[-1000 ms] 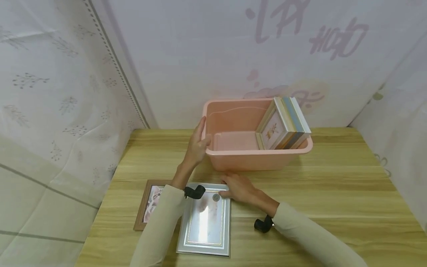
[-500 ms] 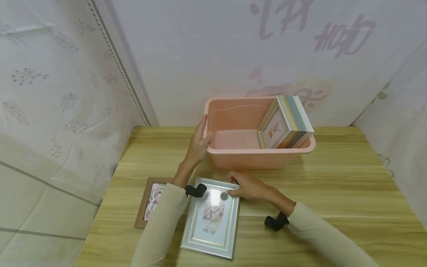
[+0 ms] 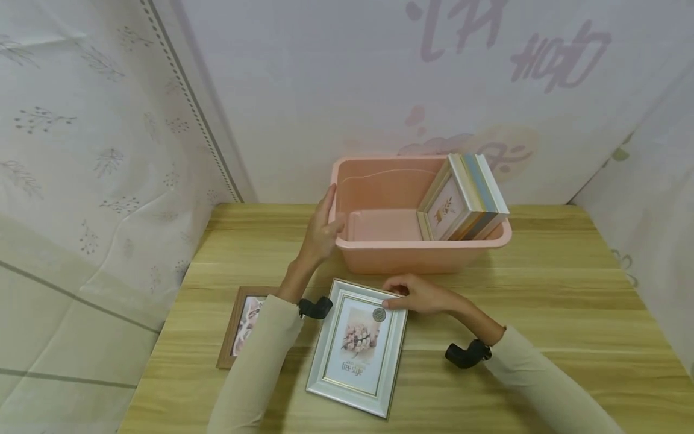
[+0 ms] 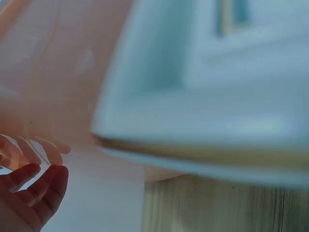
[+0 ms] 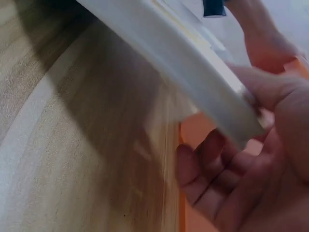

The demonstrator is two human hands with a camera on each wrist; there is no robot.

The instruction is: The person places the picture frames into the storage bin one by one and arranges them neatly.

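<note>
A white picture frame (image 3: pixel 355 349) with gold inner trim, a flower print and a round sticker is tilted up off the table. My right hand (image 3: pixel 420 294) pinches its upper right corner, thumb on the front and fingers behind. The right wrist view shows the frame's pale edge (image 5: pixel 193 72) between thumb and fingers (image 5: pixel 212 179). At the left end of a pink plastic basin (image 3: pixel 401 259), my left hand (image 3: pixel 320 232) holds the rim, thumb over the inner side. Its fingers (image 4: pixel 48 193) appear by the basin wall in the left wrist view, where the blurred frame (image 4: pixel 203 111) looms close.
Several picture frames (image 3: pixel 472 193) stand leaning together at the basin's right end. A brown frame (image 3: pixel 230 331) with a cat picture lies on the wooden table (image 3: pixel 542 301), partly under the left forearm. Patterned cloth (image 3: pixel 303 90) hangs behind the table.
The white frame, held by my right hand, has risen from the table, turned slightly and shifted right, its print now free of glare. My left hand has stayed at the basin rim.
</note>
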